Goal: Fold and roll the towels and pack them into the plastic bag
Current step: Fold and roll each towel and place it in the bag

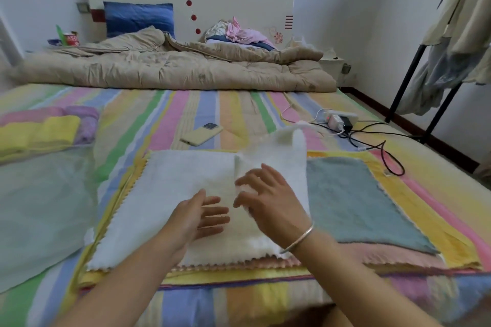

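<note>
white towel (186, 186) laid atop towel stack (372, 260), right flap raised for folding | left hand (196, 215) pressed flat, fingers straight, anchoring it | right hand (268, 199) fingers spread against flap, nothing gripped | plastic bag (45, 207) spread alongside, left, for packing

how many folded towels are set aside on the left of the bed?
3: a pink towel at the back, a yellow towel in front of it, and a purple towel at their right end. Others may be hidden under them.
</note>
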`<state>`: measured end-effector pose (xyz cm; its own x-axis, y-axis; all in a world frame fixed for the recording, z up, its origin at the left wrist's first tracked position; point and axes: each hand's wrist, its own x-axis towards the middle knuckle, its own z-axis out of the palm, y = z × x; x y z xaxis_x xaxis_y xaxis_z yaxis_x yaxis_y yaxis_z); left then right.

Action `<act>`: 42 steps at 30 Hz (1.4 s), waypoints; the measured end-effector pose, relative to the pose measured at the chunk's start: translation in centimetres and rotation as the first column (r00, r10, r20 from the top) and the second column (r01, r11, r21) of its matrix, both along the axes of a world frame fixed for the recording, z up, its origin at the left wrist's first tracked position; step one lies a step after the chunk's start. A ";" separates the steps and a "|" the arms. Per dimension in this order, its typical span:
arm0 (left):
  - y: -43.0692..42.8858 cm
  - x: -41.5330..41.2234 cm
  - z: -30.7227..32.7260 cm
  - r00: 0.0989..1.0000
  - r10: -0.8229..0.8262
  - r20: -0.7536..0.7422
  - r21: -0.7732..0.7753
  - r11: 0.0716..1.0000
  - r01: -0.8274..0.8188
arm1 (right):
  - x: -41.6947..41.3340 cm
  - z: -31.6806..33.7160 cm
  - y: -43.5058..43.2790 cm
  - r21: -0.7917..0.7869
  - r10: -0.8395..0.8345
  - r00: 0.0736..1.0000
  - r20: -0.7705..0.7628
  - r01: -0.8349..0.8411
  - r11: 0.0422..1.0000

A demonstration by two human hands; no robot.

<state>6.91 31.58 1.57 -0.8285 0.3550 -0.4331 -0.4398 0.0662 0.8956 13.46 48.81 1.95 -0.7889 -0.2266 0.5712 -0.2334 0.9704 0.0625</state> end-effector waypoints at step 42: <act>-3.9 -2.8 -2.4 0.908 -0.281 -0.310 -0.439 0.890 0.126 | -21.5 -1.2 2.3 -0.287 -0.344 0.723 0.599 0.595 0.751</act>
<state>4.06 27.67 -0.83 -0.8806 0.3934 -0.2642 -0.0335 0.5044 0.8628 -8.01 51.08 0.75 -0.9059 0.4231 0.0200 0.3861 0.8442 -0.3719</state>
